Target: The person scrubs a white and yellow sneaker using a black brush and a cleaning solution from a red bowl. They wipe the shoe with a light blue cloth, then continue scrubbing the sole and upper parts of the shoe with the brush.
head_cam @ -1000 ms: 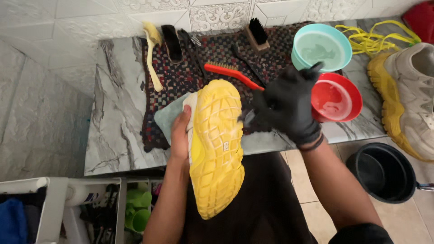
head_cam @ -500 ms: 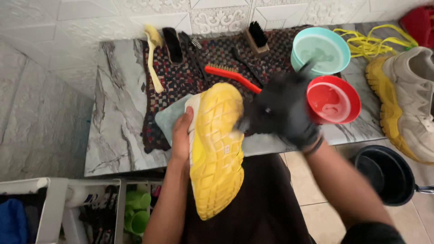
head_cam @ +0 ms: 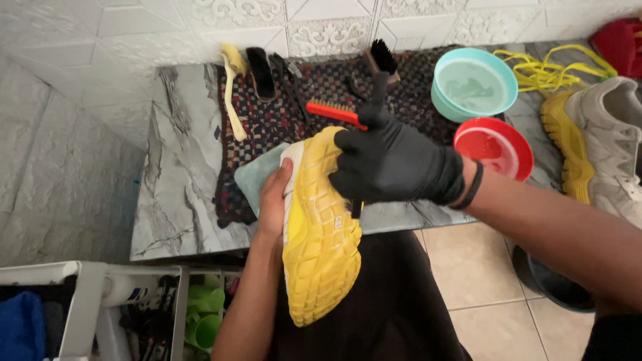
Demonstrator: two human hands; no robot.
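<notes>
My bare left hand [head_cam: 274,200] grips the side of a shoe with a yellow tread sole [head_cam: 321,267], held sole-up over my lap with the toe toward the counter. My right hand [head_cam: 394,164], in a black glove, presses on the toe end of the sole. It is closed around a thin black-handled tool, probably a small brush, whose ends stick out above and below the fist. A teal cloth [head_cam: 257,177] lies under the shoe's toe on the counter edge.
On the marble counter [head_cam: 180,174] a woven mat [head_cam: 267,127] carries a red brush [head_cam: 334,112], other brushes and a yellow insole [head_cam: 231,93]. To the right are a teal bowl [head_cam: 441,100], a red bowl [head_cam: 521,157], yellow laces [head_cam: 555,67] and the second shoe [head_cam: 608,147]. A dark bucket [head_cam: 548,287] stands on the floor.
My gloved right hand moved left from beside the red bowl onto the toe end of the sole. The shoe and left hand stayed nearly still.
</notes>
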